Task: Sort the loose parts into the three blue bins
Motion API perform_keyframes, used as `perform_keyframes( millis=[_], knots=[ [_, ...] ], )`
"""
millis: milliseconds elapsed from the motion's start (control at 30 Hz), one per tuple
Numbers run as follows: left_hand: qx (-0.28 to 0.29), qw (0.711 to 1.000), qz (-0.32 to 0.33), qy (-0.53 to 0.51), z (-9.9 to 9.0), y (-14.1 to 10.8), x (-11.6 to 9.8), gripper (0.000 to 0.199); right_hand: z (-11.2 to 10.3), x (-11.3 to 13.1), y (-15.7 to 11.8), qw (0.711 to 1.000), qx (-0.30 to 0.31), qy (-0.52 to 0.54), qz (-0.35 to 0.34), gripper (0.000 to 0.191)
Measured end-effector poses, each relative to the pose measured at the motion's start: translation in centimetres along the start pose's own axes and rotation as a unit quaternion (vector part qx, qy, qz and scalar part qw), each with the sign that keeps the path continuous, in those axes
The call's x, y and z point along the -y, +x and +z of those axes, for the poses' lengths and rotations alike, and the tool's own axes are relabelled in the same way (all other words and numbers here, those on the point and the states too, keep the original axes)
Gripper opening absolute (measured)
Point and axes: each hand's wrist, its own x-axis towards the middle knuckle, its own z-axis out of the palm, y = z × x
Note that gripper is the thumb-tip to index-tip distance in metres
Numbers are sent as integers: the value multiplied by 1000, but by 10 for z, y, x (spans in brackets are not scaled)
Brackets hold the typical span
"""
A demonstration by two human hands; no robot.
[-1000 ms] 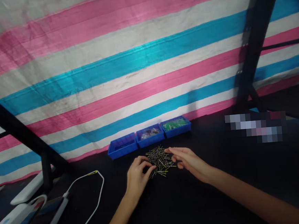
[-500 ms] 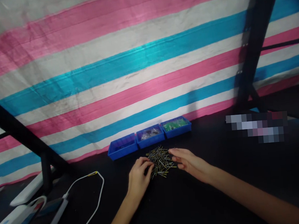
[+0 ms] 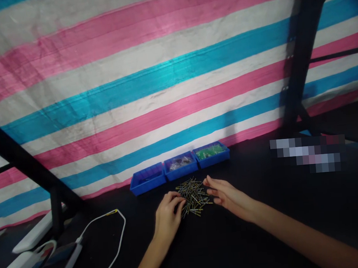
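A loose pile of thin dark metallic rods with some yellowish ends (image 3: 195,195) lies on the black table (image 3: 212,247). At its left edge is my left hand (image 3: 168,216), with curled fingers. Its thumb and index fingertips come together against the rods; whatever they pinch is too small to make out. My right hand (image 3: 229,198) is beside the pile's right edge, fingers apart and thumb side up, with nothing visible in it. Just behind the pile stand three blue bins: the left bin (image 3: 148,186) with a few thin dark pieces, the middle bin (image 3: 182,173), and the right bin (image 3: 213,159).
Clear plastic-wrapped contents fill the middle bin, and green pieces fill the right one. On the left lie a white cable (image 3: 123,229), a dark flat device (image 3: 60,263) and a white power strip (image 3: 14,266). Black frame legs (image 3: 300,58) and a striped sheet (image 3: 165,118) stand behind.
The view has shifted slightly, so the bins and pile appear a little lower. The fingers of my right hand have spread slightly. My left hand stays at the pile's left edge.
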Motion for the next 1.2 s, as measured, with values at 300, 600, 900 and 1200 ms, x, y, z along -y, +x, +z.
perform_keyframes(
  millis=[300,600,900,1200],
  knots=[
    [3,1000,-15,4,1,0,2,14,-2,2,4,999,20,-26,7,23],
    [-23,999,-21,-40,-1,0,1,17,-2,-1,5,998,-25,-53,-3,24],
    [-38,998,23,-50,-1,-1,-4,17,-7,-6,10,999,-8,-42,-17,26],
    [-12,999,36,25,1,-1,5,16,-6,-2,9,998,20,-47,-33,24]
  ],
)
